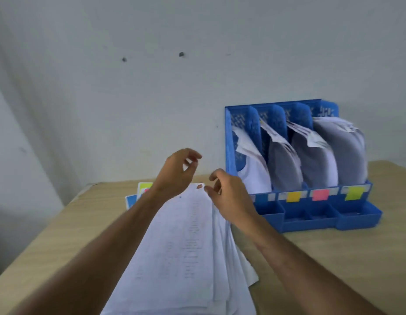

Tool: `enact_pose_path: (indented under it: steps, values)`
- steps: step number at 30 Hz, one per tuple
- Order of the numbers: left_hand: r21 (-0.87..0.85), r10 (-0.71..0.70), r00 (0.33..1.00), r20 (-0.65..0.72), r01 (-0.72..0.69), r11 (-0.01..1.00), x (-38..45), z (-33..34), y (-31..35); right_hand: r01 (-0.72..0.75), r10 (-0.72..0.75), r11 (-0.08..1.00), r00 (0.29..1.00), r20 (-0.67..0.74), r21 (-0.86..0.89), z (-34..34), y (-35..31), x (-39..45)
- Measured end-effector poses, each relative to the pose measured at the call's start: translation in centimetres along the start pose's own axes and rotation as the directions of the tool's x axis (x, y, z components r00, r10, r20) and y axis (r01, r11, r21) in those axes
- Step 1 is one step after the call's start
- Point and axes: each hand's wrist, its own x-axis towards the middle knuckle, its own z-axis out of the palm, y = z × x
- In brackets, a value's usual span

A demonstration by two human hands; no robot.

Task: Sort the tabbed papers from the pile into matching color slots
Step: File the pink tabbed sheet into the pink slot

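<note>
Pile: we had the stack of papers [188, 242] lying on the wooden table [334, 269] between our forearms, its sheets fanned unevenly toward the right edge.
Top sheet tab: a small reddish tab [200, 186] showed at the far corner of the top sheet; blur kept us from telling pink from orange.
Left hand: our left hand [174, 172] hovered above the far end of the pile, fingers loosely curled, holding nothing.
Right hand: our right hand [229, 196] reached at the top sheet's far right corner; whether the fingertips had already pinched the paper we could not tell.
Organizer: the blue file rack [229, 142] stood to the right against the wall, four slots already stuffed with curling paper, with yellow [293, 196], pink [320, 194] and green [354, 193] labels along its front; the leftmost label was hidden behind our right hand.
Risk, colour: we judged a misread tab could send the sheet into the wrong slot.
Risk, grip: a pinch on the splayed edge might lift two sheets together.
Risk, slots: the bulging papers could catch or crumple an incoming sheet.
</note>
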Motion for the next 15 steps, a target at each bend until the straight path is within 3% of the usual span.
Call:
enact_pose_path:
  steps: [3, 7, 10, 15]
  values:
    - [0.119, -0.215, 0.974, 0.065, 0.206, 0.971, -3.4, -1.7, -5.7, -0.110, 0.114, 0.993, 0.983, 0.147, -0.038, 4.1, -0.4, -0.8]
    - [0.248, -0.489, 0.871, 0.056, 0.462, 0.852, -7.3, -2.8, -11.1, -0.215, 0.255, 0.935, 0.960, 0.115, -0.282, 6.6, 0.6, -0.6]
    - [0.232, -0.547, 0.835, 0.059, 0.522, 0.821, -8.9, -2.0, -12.1, -0.249, 0.281, 0.935, 0.954, 0.100, -0.252, 7.7, 1.6, -0.6]
    - [0.170, -0.543, 0.840, 0.008, 0.534, 0.828, -9.6, -1.1, -12.9, -0.198, 0.200, 0.968, 0.980, -0.002, -0.156, 7.5, 2.9, -0.5]
